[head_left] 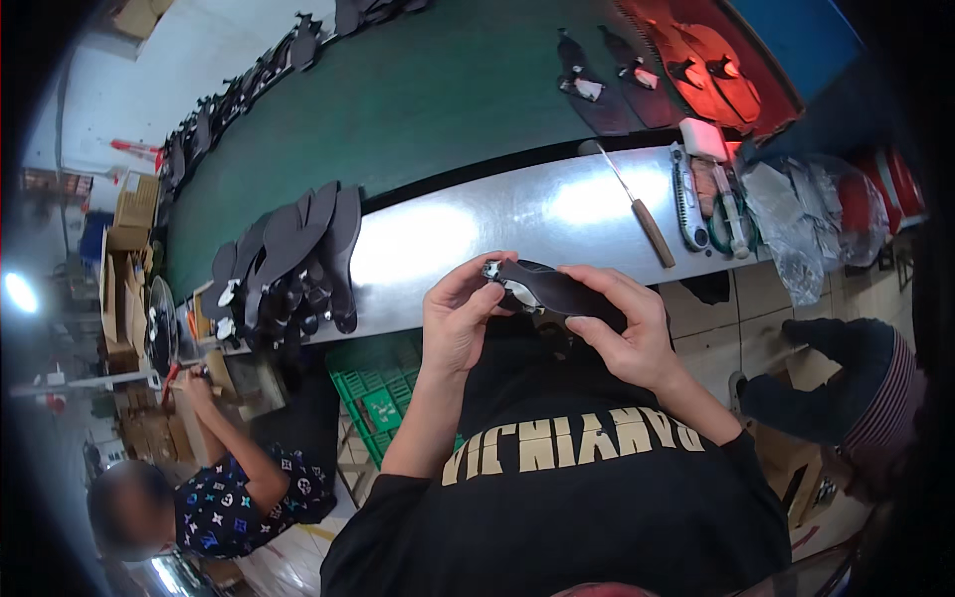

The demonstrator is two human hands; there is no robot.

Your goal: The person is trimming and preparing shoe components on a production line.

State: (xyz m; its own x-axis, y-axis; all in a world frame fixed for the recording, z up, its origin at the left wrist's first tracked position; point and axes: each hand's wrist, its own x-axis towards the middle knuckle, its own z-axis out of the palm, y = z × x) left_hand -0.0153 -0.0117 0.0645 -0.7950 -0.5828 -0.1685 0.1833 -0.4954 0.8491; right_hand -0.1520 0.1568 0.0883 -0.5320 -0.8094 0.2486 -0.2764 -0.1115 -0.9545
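My left hand (458,313) pinches one end of a dark sandal sole (562,291) between thumb and fingers, at a shiny metal buckle and a pale patch. My right hand (632,323) grips the other end of the sole, thumb below and fingers on top. The sandal sole is held in the air in front of my body, near the bench's front edge. To the left, a pile of dark sandal soles (298,234) with straps and buckles overlaps the metal bench edge.
Beyond the metal bench (428,234) runs a green belt (428,109) carrying sandals (587,95), some red-lit. A wooden-handled tool (652,234), utility knife (686,204), scissors (733,219) and plastic bag (796,199) lie right. A green crate (373,408) stands below; another person (239,493) works left.
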